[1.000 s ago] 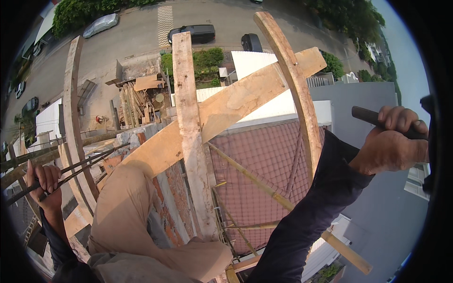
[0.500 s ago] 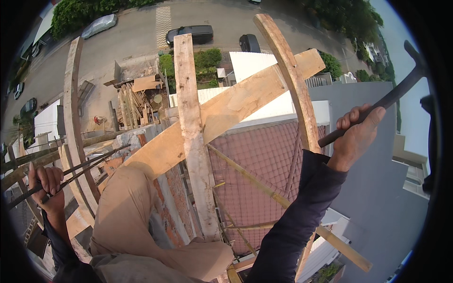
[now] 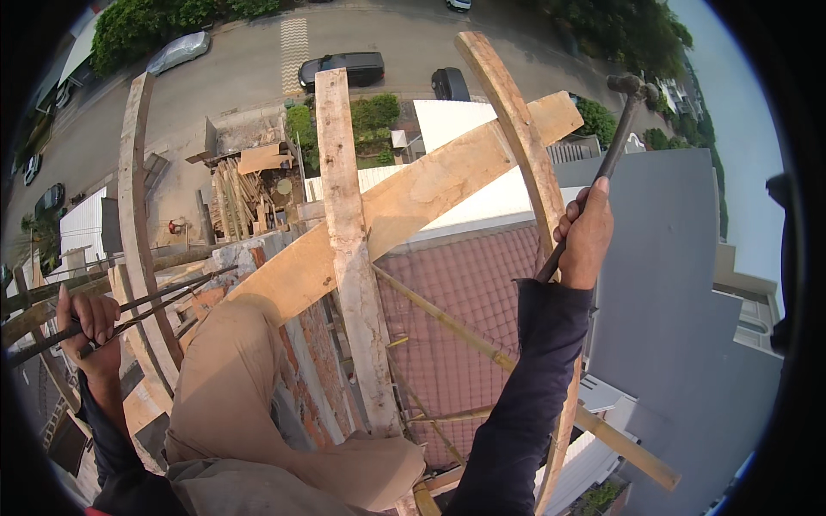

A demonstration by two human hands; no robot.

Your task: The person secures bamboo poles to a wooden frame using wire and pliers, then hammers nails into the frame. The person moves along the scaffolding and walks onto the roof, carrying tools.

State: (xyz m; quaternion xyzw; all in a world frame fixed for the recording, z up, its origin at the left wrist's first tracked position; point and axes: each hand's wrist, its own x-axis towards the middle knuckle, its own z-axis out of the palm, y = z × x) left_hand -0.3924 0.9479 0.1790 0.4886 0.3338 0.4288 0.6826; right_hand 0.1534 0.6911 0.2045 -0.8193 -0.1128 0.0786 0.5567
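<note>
My right hand (image 3: 588,230) grips a hammer (image 3: 614,148) by its dark handle, the metal head pointing up and away above the curved timber beam (image 3: 514,116). At the far left, my left hand (image 3: 93,330) is closed around dark rods (image 3: 157,297), which look like steel bars; how many its fingers hold I cannot tell. Between my hands, a wide plank (image 3: 430,185) slants across the upright-looking middle beam (image 3: 342,189), its lower end by my knee (image 3: 237,331). Neither the plank nor the beams are touched by my hands.
I am high over a street (image 3: 249,64) with parked cars. A left beam (image 3: 135,189) stands near the rods. Below lie a brick wall (image 3: 314,370), a red tiled roof (image 3: 465,301), a bamboo pole (image 3: 628,447) and a lumber pile (image 3: 237,198). A grey wall (image 3: 662,284) rises at right.
My right hand has swung left and inward with the hammer, whose head is now more upright and nearer the curved beam. My left hand keeps its hold, barely shifted.
</note>
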